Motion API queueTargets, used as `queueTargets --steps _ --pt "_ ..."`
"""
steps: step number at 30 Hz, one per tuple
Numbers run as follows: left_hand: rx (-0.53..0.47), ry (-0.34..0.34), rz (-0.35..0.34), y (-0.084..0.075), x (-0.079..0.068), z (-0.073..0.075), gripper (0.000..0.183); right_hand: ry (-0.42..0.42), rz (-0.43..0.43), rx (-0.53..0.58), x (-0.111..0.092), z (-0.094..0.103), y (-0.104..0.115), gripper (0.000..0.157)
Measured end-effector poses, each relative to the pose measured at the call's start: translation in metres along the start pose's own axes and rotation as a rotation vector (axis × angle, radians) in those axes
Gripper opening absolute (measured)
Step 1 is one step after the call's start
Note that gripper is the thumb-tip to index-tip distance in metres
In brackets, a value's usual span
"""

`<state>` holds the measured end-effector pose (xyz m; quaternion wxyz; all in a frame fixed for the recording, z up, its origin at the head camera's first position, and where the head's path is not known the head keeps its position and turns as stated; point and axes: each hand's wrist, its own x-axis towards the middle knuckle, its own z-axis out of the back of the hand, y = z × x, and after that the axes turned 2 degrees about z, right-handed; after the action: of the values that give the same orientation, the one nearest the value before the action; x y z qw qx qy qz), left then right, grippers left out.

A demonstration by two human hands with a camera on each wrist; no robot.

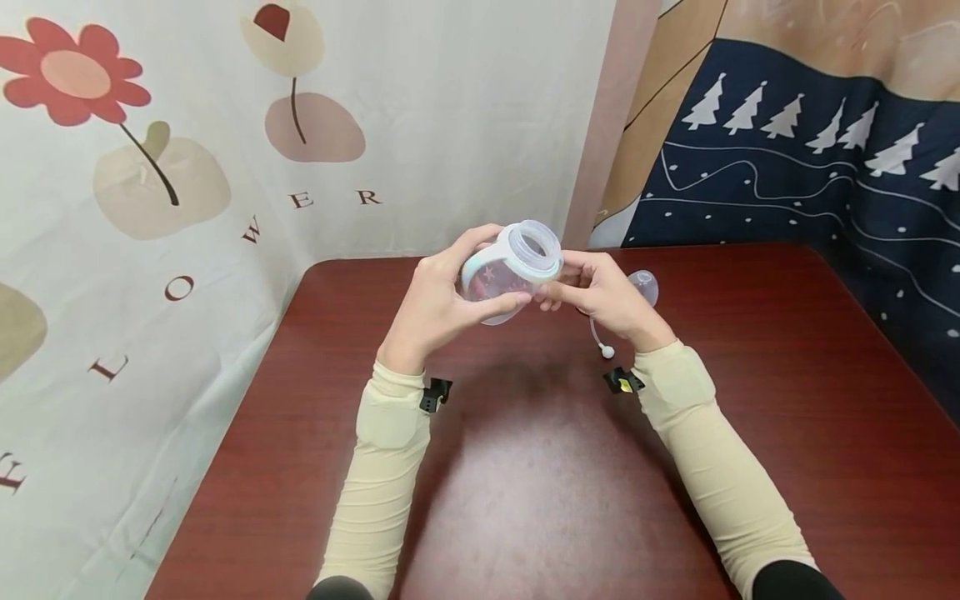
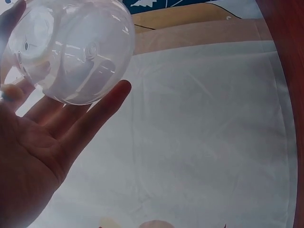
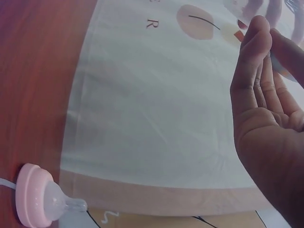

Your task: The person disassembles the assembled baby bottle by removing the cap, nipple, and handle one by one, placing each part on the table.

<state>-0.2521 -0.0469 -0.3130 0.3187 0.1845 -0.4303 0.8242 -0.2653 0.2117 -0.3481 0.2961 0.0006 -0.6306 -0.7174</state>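
A translucent baby bottle point(image 1: 491, 282) with a pale handle and pink star prints is held tilted above the table, its mouth uncovered. My left hand point(image 1: 435, 304) grips its side, thumb in front and fingers behind. The bottle's rounded clear base point(image 2: 90, 52) fills the upper left of the left wrist view. At the neck's right side, my right hand point(image 1: 600, 292) pinches the bottle with curled fingers; the exact contact is partly hidden. In the right wrist view, a pink collar with a clear nipple point(image 3: 52, 202) lies on its side on the table.
A thin straw ends in a white weight point(image 1: 607, 352) below my right hand. Behind that hand, a clear dome-shaped piece point(image 1: 645, 287) is partly hidden. The reddish-brown table point(image 1: 525, 500) meets printed curtains point(image 1: 450, 125) at the back and left.
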Motion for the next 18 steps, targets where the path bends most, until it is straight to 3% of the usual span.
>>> queueTargets --steps 13,18 --pt "0.095 0.018 0.074 0.007 -0.003 0.005 0.069 -0.074 0.02 -0.007 -0.005 0.01 0.006 0.023" --pt "0.124 0.012 0.068 0.007 0.0 0.009 0.071 -0.12 0.041 -0.007 -0.004 0.016 0.012 0.02"
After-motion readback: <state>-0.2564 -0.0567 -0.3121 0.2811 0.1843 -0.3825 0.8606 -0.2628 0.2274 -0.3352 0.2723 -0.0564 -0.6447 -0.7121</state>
